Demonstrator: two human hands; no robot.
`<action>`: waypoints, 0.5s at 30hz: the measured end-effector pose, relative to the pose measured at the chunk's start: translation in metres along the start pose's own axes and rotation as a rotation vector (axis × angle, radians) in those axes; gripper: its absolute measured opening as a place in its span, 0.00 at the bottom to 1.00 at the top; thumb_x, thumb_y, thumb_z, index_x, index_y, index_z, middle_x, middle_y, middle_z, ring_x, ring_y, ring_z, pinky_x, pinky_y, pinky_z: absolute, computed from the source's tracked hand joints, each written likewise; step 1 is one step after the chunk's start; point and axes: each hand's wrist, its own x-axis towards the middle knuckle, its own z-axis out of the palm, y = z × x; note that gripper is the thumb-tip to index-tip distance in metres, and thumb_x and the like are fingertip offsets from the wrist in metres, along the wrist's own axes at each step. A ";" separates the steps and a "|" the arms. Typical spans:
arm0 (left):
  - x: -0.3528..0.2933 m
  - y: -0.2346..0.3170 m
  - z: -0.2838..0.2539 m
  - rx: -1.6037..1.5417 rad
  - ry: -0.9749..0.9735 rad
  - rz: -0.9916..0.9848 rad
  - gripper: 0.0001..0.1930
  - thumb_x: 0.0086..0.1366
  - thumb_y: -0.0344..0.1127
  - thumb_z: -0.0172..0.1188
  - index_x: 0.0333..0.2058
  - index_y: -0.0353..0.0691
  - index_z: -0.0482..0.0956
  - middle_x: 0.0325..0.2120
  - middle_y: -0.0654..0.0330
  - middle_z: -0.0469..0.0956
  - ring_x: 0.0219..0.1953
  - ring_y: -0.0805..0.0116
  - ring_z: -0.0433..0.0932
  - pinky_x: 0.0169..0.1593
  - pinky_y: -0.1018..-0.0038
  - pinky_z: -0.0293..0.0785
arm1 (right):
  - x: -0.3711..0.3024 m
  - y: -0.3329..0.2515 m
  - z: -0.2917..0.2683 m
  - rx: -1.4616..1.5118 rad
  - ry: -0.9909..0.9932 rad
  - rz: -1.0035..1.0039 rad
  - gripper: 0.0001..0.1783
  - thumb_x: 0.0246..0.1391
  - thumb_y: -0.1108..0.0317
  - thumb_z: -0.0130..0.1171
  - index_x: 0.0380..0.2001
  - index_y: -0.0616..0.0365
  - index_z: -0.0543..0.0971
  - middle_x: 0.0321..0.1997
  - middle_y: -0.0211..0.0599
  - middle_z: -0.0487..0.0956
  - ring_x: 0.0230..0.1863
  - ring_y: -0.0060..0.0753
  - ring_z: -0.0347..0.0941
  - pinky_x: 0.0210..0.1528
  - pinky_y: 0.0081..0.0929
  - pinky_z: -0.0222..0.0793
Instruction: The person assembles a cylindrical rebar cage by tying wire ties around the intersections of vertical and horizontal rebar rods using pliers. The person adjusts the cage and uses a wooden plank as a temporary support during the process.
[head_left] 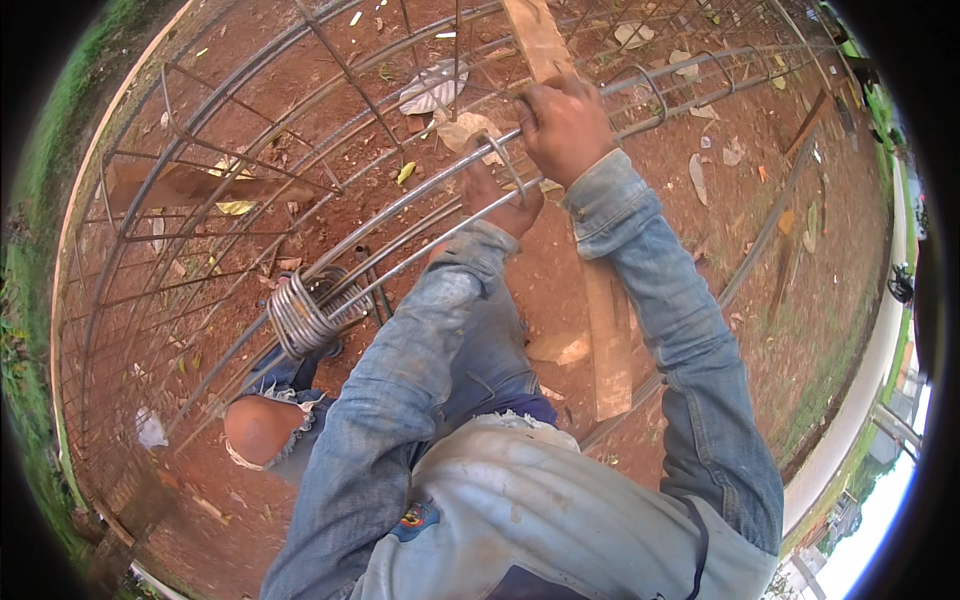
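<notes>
A long cage of grey steel rebar runs slantwise in front of me. My left hand reaches under its bars and closes about a single steel stirrup; part of the fingers is hidden behind the metal. Farther right, my right hand is curled over the upper bar, above a wooden plank that passes beneath the cage. A tight bunch of several stirrups hangs around the bars at the lower left, beside my knee.
A larger rusty rebar frame spreads across the left and far side. Dry leaves lie on the red soil. At the right are loose lengths of timber, with a pale kerb beyond.
</notes>
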 end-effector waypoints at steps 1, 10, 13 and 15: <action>0.000 0.002 0.000 0.007 -0.032 -0.035 0.50 0.39 0.41 0.67 0.57 0.27 0.46 0.50 0.36 0.60 0.52 0.41 0.62 0.56 0.58 0.59 | -0.001 0.001 0.000 -0.001 0.001 -0.003 0.06 0.47 0.66 0.57 0.28 0.55 0.78 0.26 0.33 0.77 0.38 0.37 0.71 0.42 0.37 0.63; -0.051 0.029 -0.048 0.114 -0.089 -0.005 0.63 0.37 0.53 0.73 0.59 0.26 0.39 0.57 0.36 0.50 0.60 0.45 0.52 0.62 0.61 0.52 | 0.011 0.017 -0.054 0.212 0.175 0.266 0.12 0.53 0.60 0.55 0.35 0.53 0.79 0.33 0.34 0.79 0.34 0.34 0.75 0.36 0.31 0.69; -0.107 0.025 -0.084 0.078 -0.177 -0.119 0.45 0.42 0.46 0.71 0.54 0.29 0.57 0.52 0.41 0.62 0.55 0.49 0.63 0.56 0.62 0.61 | 0.008 0.066 -0.125 0.622 0.487 0.356 0.14 0.55 0.62 0.56 0.43 0.56 0.78 0.37 0.31 0.79 0.30 0.19 0.71 0.30 0.17 0.67; -0.119 0.028 -0.102 -0.051 -0.252 -0.162 0.31 0.45 0.40 0.69 0.46 0.30 0.69 0.45 0.45 0.71 0.48 0.53 0.71 0.50 0.65 0.68 | -0.011 0.072 -0.183 0.635 0.560 0.431 0.15 0.57 0.62 0.53 0.45 0.58 0.77 0.34 0.29 0.78 0.27 0.14 0.66 0.29 0.13 0.63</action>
